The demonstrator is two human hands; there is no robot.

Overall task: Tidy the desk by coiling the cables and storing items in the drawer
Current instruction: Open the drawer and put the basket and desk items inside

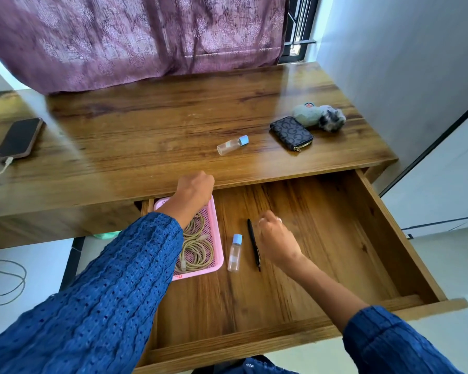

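Note:
The wooden drawer (335,225) is pulled out wide below the desk top (173,125). In its left part lies a pink tray (216,255) holding coiled beige cables (196,251). Beside the tray lie a small clear bottle with a blue cap (235,252) and a black pen (254,244). My left hand (193,188) is curled over the tray's far end at the desk edge, nothing visible in it. Over the drawer just right of the pen hovers my right hand (277,240), fingers loosely closed and blurred. On the desk lie a second blue-capped bottle (232,144) and a dark patterned wallet (291,133).
A grey pouch with a fluffy charm (319,116) sits behind the wallet. A phone (19,137) with a white cable plugged in lies at the desk's far left. A purple curtain (146,36) hangs behind the desk. A white wall stands close on the right.

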